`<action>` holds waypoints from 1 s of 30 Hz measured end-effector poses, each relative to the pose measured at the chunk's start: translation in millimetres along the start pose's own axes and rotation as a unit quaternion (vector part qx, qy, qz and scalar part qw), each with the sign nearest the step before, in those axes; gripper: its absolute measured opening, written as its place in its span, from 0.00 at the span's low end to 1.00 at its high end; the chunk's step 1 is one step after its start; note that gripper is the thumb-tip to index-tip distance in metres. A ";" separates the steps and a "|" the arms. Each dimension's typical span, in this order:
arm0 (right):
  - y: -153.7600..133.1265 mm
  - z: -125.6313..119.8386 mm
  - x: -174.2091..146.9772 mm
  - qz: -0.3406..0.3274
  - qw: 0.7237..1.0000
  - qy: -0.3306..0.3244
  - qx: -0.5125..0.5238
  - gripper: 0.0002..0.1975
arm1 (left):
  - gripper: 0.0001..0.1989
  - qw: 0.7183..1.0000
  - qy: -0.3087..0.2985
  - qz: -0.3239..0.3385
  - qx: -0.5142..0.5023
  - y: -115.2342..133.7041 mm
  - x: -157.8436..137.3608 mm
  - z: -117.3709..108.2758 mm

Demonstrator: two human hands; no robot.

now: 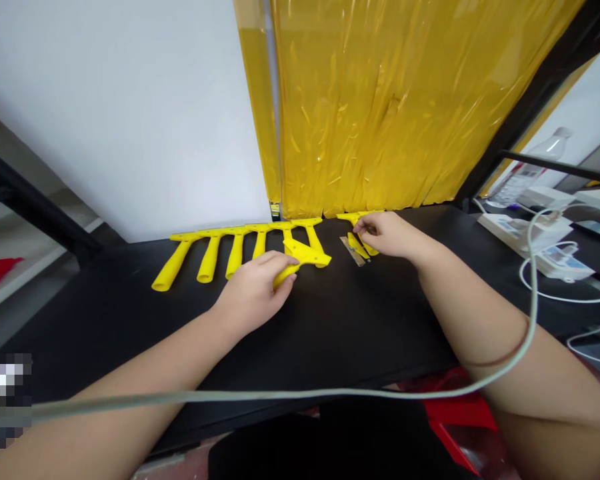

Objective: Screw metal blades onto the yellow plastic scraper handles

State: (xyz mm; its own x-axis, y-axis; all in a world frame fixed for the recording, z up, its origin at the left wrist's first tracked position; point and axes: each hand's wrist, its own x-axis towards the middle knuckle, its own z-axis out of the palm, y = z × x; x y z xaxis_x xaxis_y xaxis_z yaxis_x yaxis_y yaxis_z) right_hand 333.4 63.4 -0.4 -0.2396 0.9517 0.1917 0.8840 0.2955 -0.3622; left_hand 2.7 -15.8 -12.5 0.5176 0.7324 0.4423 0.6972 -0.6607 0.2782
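Observation:
My left hand (257, 290) is wrapped round the grip of a yellow plastic scraper handle (307, 253), its wide head pointing right. My right hand (385, 233) has its thumb and fingertips drawn together; what they pinch, if anything, is hidden. Just below those fingertips lie a small yellow plate (357, 245) and a thin metal blade (351, 251). Behind the right hand, another yellow scraper handle (350, 217) is partly covered. Several more yellow scraper handles (209, 260) lie in a row left of it, heads toward the back.
A black tabletop (325, 327) carries everything. Yellow film (380, 113) and a white panel (145, 120) stand behind it. On the right are a plastic bottle (530, 170) and white devices (555, 257). A pale cable (330, 395) crosses in front of my forearms.

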 end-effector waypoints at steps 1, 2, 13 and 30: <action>-1.7 -2.4 -1.7 0.003 0.999 -0.011 0.037 0.13 | 0.10 1.000 0.009 -0.012 -0.020 -1.1 0.5 0.6; -4.6 -4.6 -4.1 0.002 0.996 -0.034 0.079 0.14 | 0.10 0.999 0.017 -0.026 -0.035 -2.3 1.1 1.5; -85.4 24.7 -43.2 -0.171 0.898 -0.303 0.271 0.12 | 0.21 0.960 0.101 -0.150 -0.215 -14.1 6.0 17.8; -117.1 47.1 -55.2 -0.084 0.925 -0.081 0.362 0.18 | 0.22 0.919 0.107 -0.138 -0.355 -14.1 11.2 21.1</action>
State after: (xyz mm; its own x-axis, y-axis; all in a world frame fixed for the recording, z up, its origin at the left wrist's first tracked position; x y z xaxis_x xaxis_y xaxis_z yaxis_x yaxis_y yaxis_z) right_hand 224.2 -19.8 -11.5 -0.4579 0.8700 0.1827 0.3433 0.3627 -0.8664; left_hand 9.2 5.3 -29.4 0.2086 0.8889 0.4079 0.2486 -0.4516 0.8569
